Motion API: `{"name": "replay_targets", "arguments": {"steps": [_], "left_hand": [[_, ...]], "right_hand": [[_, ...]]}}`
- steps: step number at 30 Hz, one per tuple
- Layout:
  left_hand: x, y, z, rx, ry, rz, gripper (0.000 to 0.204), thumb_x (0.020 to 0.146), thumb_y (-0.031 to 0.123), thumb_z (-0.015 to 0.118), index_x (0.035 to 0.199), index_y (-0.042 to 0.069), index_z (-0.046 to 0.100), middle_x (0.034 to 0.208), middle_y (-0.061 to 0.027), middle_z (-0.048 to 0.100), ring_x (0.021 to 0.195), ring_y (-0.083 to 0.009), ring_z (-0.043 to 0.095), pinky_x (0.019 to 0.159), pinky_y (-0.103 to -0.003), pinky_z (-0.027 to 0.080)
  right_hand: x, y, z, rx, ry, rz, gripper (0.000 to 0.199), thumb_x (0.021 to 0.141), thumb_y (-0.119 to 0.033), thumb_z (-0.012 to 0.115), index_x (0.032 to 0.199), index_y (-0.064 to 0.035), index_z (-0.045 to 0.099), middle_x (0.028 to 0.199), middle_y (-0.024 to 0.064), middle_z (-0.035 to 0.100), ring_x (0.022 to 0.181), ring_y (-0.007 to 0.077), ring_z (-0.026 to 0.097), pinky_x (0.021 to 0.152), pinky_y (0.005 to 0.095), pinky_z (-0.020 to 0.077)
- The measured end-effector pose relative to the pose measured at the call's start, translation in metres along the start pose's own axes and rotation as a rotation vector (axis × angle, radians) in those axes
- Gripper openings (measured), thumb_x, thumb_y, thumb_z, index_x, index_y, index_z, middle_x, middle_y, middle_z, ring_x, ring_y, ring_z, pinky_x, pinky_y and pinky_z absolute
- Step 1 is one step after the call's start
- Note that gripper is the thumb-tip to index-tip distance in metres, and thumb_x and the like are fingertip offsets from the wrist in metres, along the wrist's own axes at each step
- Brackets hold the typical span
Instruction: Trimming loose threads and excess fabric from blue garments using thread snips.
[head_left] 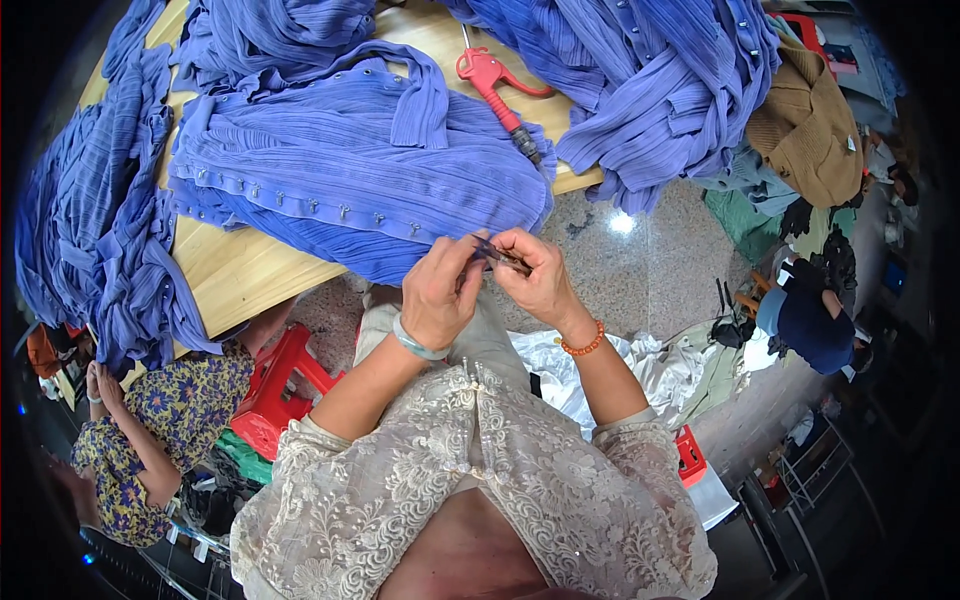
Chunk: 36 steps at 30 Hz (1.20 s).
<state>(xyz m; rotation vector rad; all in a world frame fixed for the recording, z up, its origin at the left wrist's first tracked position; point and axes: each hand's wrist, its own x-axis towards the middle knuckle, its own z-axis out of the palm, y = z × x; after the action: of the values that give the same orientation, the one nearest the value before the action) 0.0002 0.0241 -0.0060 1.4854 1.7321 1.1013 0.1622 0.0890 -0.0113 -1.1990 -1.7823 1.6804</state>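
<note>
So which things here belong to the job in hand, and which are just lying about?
Likely the job:
small dark tool, in the right hand
blue ribbed garment, by the left hand

Apparently lying about:
red air gun, untouched
brown knit garment

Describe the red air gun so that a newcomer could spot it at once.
Find the wooden table spread with blue garments. Among these, beyond the person's hands, is the red air gun, its thin metal nozzle pointing away. Its red body and curved lever stand out against blue cloth.
</note>
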Motion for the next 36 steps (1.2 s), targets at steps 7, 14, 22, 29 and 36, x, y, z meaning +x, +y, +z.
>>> {"name": "replay_targets", "arguments": {"steps": [7,14,22,29,36], "left_hand": [[-0.001,-0.01,-0.003,-0.225,-0.114,-0.201,0.026,0.077,-0.003,0.071,0.102,0.003,0.07,0.081,-0.0076,0.059,0.062,-0.0146,0.058,0.056,-0.029,0.046],[-0.004,-0.015,0.004,-0.151,0.028,-0.035,0.022,0.077,-0.005,0.07,0.097,0.002,0.069,0.085,-0.0082,0.064,0.065,-0.0149,0.061,0.057,-0.028,0.047],[-0.022,-0.01,-0.003,-0.262,0.035,-0.314,0.011,0.089,-0.004,0.064,0.1,-0.001,0.065,0.093,-0.0083,0.069,0.073,-0.0089,0.059,0.063,-0.022,0.046],[-0.023,-0.001,-0.006,-0.213,0.055,-0.221,0.009,0.089,-0.003,0.064,0.098,0.0,0.063,0.093,-0.0076,0.064,0.07,-0.0099,0.054,0.061,-0.023,0.044],[-0.019,-0.001,-0.001,-0.148,0.07,-0.081,0.011,0.085,-0.006,0.065,0.094,0.0,0.061,0.088,-0.0102,0.06,0.068,-0.0164,0.055,0.059,-0.026,0.045]], "right_hand": [[0.001,-0.001,0.007,-0.191,0.077,-0.236,0.023,0.075,-0.004,0.07,0.097,-0.0054,0.064,0.074,0.0059,0.068,0.065,0.0186,0.069,0.057,0.0291,0.052],[-0.001,-0.006,0.005,-0.238,0.092,-0.194,0.025,0.076,-0.006,0.074,0.1,-0.006,0.065,0.076,0.0058,0.069,0.065,0.0189,0.07,0.057,0.0284,0.0534],[-0.022,-0.013,-0.023,-0.411,0.049,-0.108,0.033,0.086,-0.019,0.074,0.114,-0.0047,0.065,0.073,0.0062,0.058,0.06,0.0185,0.057,0.054,0.031,0.0452],[-0.026,-0.016,-0.014,-0.657,0.076,-0.323,0.033,0.084,-0.022,0.075,0.112,-0.0072,0.065,0.073,0.0065,0.06,0.064,0.0242,0.062,0.055,0.0349,0.049],[-0.024,-0.014,-0.012,-0.765,0.04,-0.351,0.031,0.086,-0.023,0.072,0.111,-0.006,0.064,0.074,0.0057,0.058,0.065,0.0226,0.063,0.057,0.0343,0.0508]]}}
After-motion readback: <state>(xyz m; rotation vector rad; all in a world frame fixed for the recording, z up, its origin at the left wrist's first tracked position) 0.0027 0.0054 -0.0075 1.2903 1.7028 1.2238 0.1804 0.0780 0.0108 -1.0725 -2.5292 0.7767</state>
